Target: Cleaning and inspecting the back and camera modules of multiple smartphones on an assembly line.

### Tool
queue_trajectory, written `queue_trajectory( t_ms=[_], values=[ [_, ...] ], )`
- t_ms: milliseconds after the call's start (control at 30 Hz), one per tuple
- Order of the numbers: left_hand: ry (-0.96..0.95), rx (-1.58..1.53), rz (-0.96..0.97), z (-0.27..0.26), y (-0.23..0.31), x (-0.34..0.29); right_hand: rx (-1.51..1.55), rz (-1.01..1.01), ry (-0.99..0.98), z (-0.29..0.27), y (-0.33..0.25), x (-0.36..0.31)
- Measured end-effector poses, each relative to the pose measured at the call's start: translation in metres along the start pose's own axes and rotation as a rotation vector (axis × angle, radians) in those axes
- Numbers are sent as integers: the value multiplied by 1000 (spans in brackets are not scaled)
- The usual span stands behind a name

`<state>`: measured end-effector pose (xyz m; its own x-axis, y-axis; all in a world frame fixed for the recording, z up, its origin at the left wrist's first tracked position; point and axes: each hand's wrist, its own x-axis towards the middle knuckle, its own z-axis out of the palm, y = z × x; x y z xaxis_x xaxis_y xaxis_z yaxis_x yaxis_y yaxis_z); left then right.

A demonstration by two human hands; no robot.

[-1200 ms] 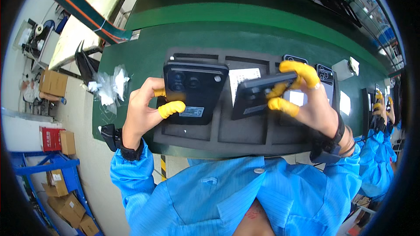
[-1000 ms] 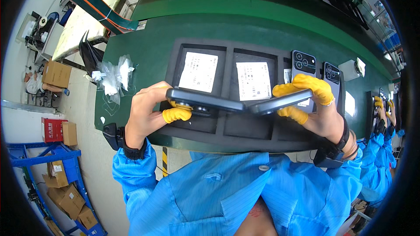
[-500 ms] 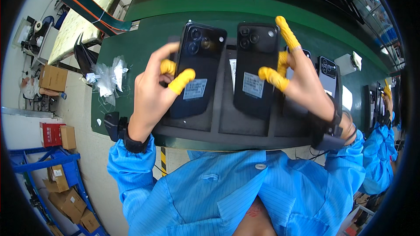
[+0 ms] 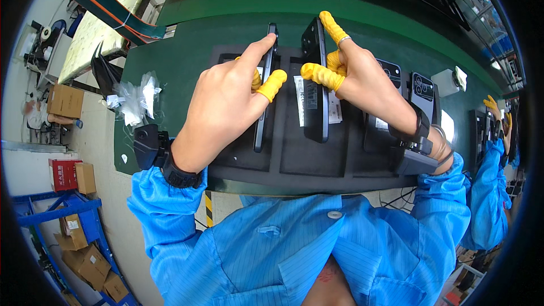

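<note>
My left hand [image 4: 221,99] grips a dark smartphone [image 4: 262,127] turned on edge, so its narrow side faces up. In my right hand [image 4: 362,76] is a second dark smartphone [image 4: 316,116], also tilted on edge, its camera side towards the left. Yellow finger cots cover the fingertips in view on both hands. Both phones are above a black tray [image 4: 241,156] with compartments. White printed papers [image 4: 300,101] show in the tray's middle, behind the right-hand phone. Another dark phone [image 4: 377,136] lies in the right compartment, partly under my right forearm.
A grey-backed phone [image 4: 422,90] lies right of the tray on the green table [image 4: 187,51]. Crumpled clear plastic bags [image 4: 136,102] rest at the left. A white box [image 4: 446,83] stands at the right. A co-worker's blue sleeve [image 4: 488,192] is at far right.
Both phones have turned from showing their backs to nearly edge-on. My left hand has rolled over with its phone and moved right; my right hand has shifted left.
</note>
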<state>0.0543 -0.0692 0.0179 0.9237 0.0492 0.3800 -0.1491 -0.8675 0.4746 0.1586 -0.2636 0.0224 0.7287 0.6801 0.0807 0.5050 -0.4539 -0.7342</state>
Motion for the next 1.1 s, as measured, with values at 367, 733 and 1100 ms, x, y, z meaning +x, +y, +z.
queue_trajectory(
  t_ms=[367, 733, 1100],
  values=[
    [-187, -12, -203, -17, -12, 1, 216, 270, -188, -10, 0, -5],
    [-13, -1414, -752, -14, -55, -6, 1365, 349, -31, -25, 17, -16],
    [-49, -1870, -806, -4, -63, -15, 1742, 165, -238, -18, 38, -19]
  ],
)
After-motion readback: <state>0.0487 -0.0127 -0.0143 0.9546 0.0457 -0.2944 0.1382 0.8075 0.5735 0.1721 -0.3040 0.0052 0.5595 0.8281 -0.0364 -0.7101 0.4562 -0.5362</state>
